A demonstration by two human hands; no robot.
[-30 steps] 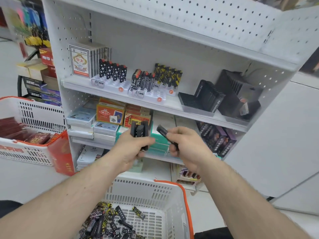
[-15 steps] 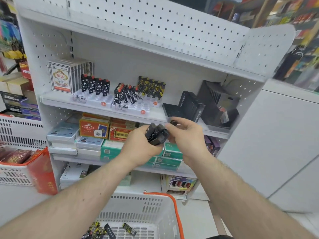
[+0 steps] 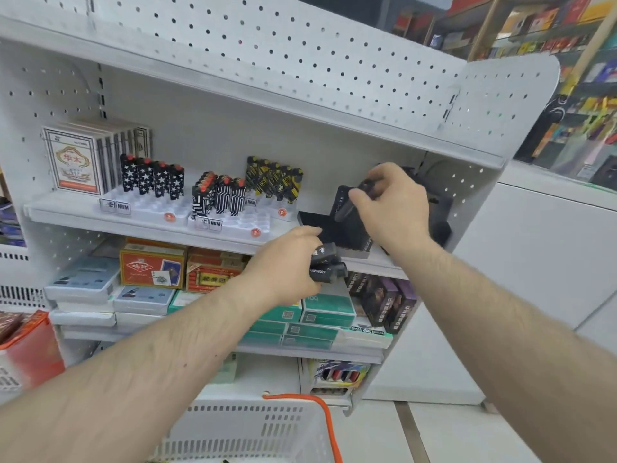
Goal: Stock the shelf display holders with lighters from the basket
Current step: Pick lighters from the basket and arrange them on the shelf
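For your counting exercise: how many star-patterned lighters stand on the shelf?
4: they stand in one row in the left white holder, star lighters beside the card boxes. Others may be hidden behind.

On the shelf [image 3: 160, 225] I see card packs [image 3: 75, 162] at the left, three lighter trays [image 3: 153, 205] to their right, then the display holder [image 3: 334, 225]; the basket [image 3: 253, 429] sits below, nearest me.

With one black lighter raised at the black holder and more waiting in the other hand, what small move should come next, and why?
Probably lower the single black lighter into the black display holder. The right hand pinches it just above the row of black lighters already standing there, tilted and seemingly not yet seated. The left hand grips a bunch of black lighters below the shelf edge, so seating this one should free the right hand for the next.
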